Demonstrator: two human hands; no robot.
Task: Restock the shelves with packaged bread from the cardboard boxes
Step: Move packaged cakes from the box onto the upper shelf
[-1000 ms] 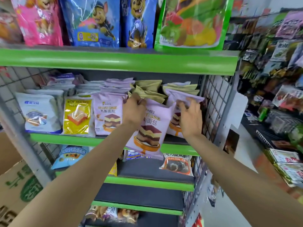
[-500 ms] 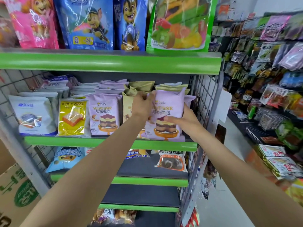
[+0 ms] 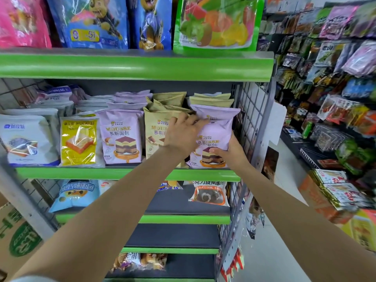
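Right hand (image 3: pixel 227 153) gripped the purple mousse bread pack (image 3: pixel 213 135) from below on the shelf (image 3: pixel 81 173) — left hand (image 3: pixel 183 135) lay flat, fingers straight, against its upper left.

A green-edged shelf unit (image 3: pixel 130 66) with a wire-grid side panel (image 3: pixel 249 127) is seen under bright, even light, a pale floor (image 3: pixel 270 259) running along its right edge toward a second rack (image 3: pixel 333 82) hung with snack packets.

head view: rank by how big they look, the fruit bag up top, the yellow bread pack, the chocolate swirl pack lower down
1. fruit bag, though its top is cut off
2. yellow bread pack
3. chocolate swirl pack
The last two look close in size; the swirl pack's top is hidden.
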